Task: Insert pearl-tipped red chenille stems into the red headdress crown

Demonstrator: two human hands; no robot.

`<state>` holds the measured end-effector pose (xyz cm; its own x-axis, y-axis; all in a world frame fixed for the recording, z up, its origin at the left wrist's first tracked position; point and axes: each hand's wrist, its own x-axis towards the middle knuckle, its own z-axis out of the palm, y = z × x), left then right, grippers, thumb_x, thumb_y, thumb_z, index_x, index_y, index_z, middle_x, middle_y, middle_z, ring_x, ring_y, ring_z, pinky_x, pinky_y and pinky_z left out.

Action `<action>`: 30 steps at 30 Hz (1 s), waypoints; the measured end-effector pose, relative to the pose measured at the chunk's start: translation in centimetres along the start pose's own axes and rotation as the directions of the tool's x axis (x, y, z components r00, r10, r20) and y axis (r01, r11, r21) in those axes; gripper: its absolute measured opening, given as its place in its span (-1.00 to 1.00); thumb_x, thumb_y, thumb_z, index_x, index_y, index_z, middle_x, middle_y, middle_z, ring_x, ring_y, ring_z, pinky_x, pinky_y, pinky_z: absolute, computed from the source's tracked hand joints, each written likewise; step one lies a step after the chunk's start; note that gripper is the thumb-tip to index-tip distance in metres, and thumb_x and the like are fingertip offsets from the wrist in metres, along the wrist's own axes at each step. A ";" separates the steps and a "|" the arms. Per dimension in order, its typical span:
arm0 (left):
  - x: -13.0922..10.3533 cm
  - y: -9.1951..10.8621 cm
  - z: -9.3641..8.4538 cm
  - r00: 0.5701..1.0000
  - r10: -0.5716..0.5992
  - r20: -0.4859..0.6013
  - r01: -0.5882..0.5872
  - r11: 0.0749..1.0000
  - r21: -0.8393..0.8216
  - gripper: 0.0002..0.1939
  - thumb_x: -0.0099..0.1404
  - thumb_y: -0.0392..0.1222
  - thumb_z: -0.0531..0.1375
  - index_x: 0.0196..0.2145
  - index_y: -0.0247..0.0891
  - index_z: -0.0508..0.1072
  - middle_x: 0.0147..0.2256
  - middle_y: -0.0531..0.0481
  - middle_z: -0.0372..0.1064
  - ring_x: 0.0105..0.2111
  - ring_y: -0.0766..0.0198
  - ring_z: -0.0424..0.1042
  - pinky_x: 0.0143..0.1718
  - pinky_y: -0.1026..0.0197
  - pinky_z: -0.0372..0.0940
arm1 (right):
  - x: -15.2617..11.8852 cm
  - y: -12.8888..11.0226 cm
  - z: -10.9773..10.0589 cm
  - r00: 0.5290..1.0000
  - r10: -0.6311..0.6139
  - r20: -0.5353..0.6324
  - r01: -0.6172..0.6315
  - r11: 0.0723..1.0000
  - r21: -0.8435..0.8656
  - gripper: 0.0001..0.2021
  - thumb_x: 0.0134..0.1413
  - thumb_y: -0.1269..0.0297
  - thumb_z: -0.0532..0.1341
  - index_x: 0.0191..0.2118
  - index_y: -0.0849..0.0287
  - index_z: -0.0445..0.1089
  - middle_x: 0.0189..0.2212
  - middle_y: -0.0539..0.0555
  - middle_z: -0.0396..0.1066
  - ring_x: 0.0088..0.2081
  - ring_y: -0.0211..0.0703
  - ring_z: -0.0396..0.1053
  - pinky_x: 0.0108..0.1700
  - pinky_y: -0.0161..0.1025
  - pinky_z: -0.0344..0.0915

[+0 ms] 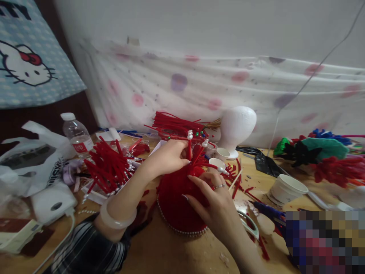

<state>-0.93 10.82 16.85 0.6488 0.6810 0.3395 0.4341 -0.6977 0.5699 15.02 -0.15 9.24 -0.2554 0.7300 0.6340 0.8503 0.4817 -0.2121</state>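
Note:
A dome-shaped red fuzzy piece [176, 213], edged with a string of small pearl beads, is in front of me. Several red pipe-cleaner stems rise from its top, some tipped with white pearls. My left hand [168, 158] is closed at the top of the piece, pinching a red pipe-cleaner stem [189, 150] tipped with a cluster of white pearls. Against the right side of the dome rests my right hand [215, 196], thumb and index finger apart, nothing visible between them. Its other fingers are partly hidden near another pearl-tipped stem [212, 166].
Left: a bundle of red stems [110, 165], a water bottle [76, 135] and a white plastic bag [37, 152]. Behind: more red stems [176, 123] and a white foam head [238, 127]. Right: a paper cup [288, 190], scissors [251, 224], a blue glue gun [268, 211] and fuzzy flowers [327, 167].

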 end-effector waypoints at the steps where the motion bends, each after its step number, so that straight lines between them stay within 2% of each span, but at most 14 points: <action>1: -0.2 -0.2 0.1 1.000 -0.014 -0.004 0.014 0.999 -0.047 -0.89 0.10 -0.43 0.16 -0.43 -0.27 0.43 -0.39 0.00 0.54 -0.38 0.25 0.49 -0.32 0.26 0.31 | 0.0 0.0 0.0 1.000 0.000 0.002 0.000 1.000 0.002 -0.67 0.19 0.26 0.21 0.06 0.16 0.34 -0.11 0.22 0.28 -0.08 0.04 0.29 -0.09 0.05 0.38; 9: -0.5 -0.4 0.6 0.998 -0.020 -0.055 0.012 0.991 -0.135 -0.84 0.11 -0.43 0.18 -0.41 -0.24 0.51 -0.36 0.02 0.57 -0.34 0.23 0.52 -0.30 0.26 0.35 | -0.2 0.2 0.4 1.000 -0.012 -0.025 0.011 1.000 -0.008 -0.68 0.21 0.28 0.19 0.07 0.14 0.33 -0.12 0.21 0.27 -0.10 0.03 0.29 -0.11 0.05 0.37; 16: -0.8 0.2 0.5 0.996 -0.034 -0.077 0.038 0.998 0.041 -0.85 0.14 -0.40 0.16 -0.47 -0.23 0.48 -0.44 0.02 0.55 -0.41 0.21 0.51 -0.41 0.28 0.27 | -0.3 0.1 0.6 1.000 -0.005 -0.024 0.004 1.000 -0.021 -0.66 0.19 0.32 0.21 0.08 0.18 0.32 -0.13 0.21 0.27 -0.12 0.01 0.26 -0.14 0.00 0.34; 24: -0.7 0.9 0.8 0.996 -0.078 -0.049 0.083 0.991 0.106 -0.86 0.18 -0.40 0.16 -0.44 -0.22 0.49 -0.39 -0.01 0.55 -0.38 0.18 0.51 -0.39 0.24 0.28 | -0.4 0.1 0.9 0.998 0.007 -0.063 -0.006 1.000 0.006 -0.63 0.14 0.34 0.24 0.07 0.21 0.31 -0.12 0.22 0.26 -0.13 0.01 0.24 -0.15 -0.01 0.33; 30: -0.6 0.3 0.9 0.996 -0.073 -0.045 0.073 0.997 0.002 -0.84 0.15 -0.41 0.19 -0.38 -0.20 0.51 -0.36 0.06 0.57 -0.36 0.24 0.52 -0.33 0.27 0.32 | -0.6 0.1 1.0 0.998 0.014 -0.058 -0.013 1.000 0.011 -0.63 0.15 0.34 0.22 0.08 0.22 0.30 -0.10 0.25 0.25 -0.10 0.02 0.24 -0.17 -0.03 0.37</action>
<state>-0.64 9.98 16.14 0.5864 0.7396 0.3302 0.4816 -0.6462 0.5921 14.83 -0.08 8.08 -0.2165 0.7075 0.6728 0.8483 0.4774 -0.2290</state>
